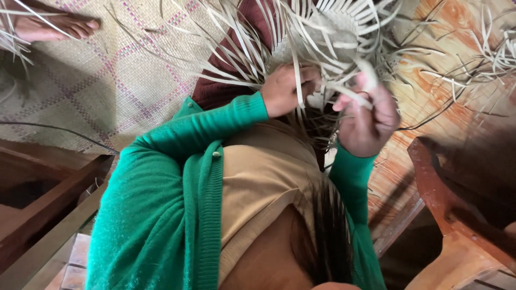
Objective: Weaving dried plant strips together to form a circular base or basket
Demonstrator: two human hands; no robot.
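Nearest the camera: green cardigan sleeve (161, 215) and tan shirt (258, 182), filling the lower half of the frame.

Left hand (287, 90): grip closed narrow around a few pale strips at the lower edge of the woven piece (333, 32). Right hand (368, 115), at 4 o'clock from the left: fingers curled, one strip (355, 96) pinched and drawn across between the two hands.

The woven piece sits at 12 o'clock from both hands, held up in front of the body; loose strip ends fan out in all directions.

Outward: patterned floor mat (107, 80) at 9 to 10 o'clock, another person's bare foot (51, 27) on it at far 10 o'clock. Wooden floor (446, 32) with scattered strips at 2 o'clock. Wooden chair (457, 204) at 4 o'clock.

Judged step: weaving in hand, one strip being worked through. The next pass would call for keeping neighbouring strips pinned while the free end is threaded.
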